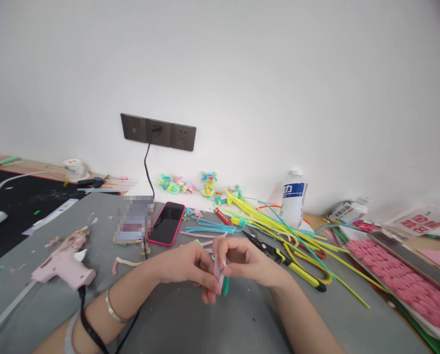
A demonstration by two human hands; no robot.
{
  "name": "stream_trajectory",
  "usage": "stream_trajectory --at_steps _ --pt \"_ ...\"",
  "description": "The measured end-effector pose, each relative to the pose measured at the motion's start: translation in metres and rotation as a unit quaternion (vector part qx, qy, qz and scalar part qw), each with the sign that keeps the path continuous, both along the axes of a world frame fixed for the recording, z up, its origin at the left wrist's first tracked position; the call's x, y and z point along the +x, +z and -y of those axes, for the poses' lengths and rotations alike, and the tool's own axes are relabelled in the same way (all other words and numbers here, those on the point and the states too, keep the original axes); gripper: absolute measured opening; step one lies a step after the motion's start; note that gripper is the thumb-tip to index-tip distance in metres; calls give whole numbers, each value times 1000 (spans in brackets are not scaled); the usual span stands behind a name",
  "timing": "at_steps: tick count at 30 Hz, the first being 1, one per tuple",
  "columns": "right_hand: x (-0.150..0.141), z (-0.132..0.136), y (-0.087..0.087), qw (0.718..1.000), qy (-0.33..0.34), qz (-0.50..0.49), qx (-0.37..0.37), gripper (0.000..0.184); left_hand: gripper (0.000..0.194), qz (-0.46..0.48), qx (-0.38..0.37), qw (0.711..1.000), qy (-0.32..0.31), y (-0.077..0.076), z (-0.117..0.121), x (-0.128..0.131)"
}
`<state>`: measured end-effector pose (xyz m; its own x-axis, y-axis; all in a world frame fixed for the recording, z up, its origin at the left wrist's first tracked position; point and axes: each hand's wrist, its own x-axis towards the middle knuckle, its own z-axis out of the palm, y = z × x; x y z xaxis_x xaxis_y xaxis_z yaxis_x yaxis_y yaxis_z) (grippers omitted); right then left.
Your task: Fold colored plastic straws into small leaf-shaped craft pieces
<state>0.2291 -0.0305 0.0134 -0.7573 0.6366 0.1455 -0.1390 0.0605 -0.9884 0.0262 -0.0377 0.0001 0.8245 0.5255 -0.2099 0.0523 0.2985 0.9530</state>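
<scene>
At the centre, over the grey mat, my left hand point(190, 265) is closed, its thumb and fingers pinching a pale pink pipe cleaner point(217, 269). My right hand point(244, 258) meets it from the other side and grips the same pink piece with thumb and forefinger. Just below the fingertips a green rounded piece point(225, 286) shows; my fingers hide part of it, and I cannot tell its kind. Beyond my hands lie short blue pipe cleaners point(210, 228). To the right are yellow-and-black pliers point(279, 255) and long yellow pipe cleaners point(264, 216).
A pink glue gun point(65, 265) with a black cord lies left. A phone point(167, 223) sits behind my left hand. Small pipe-cleaner figures point(208, 184) stand by the wall. A white bottle point(293, 199) is back right, with a pink bundle point(400, 280) at the right edge.
</scene>
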Motion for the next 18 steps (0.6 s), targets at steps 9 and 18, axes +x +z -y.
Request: stream_trajectory --at_steps 9,18 --pt "-3 1 -2 997 63 -13 31 31 26 22 -84 991 -97 -6 3 4" --pt "-4 1 -4 1000 -10 10 22 20 20 2 -20 999 -44 -5 -2 -2"
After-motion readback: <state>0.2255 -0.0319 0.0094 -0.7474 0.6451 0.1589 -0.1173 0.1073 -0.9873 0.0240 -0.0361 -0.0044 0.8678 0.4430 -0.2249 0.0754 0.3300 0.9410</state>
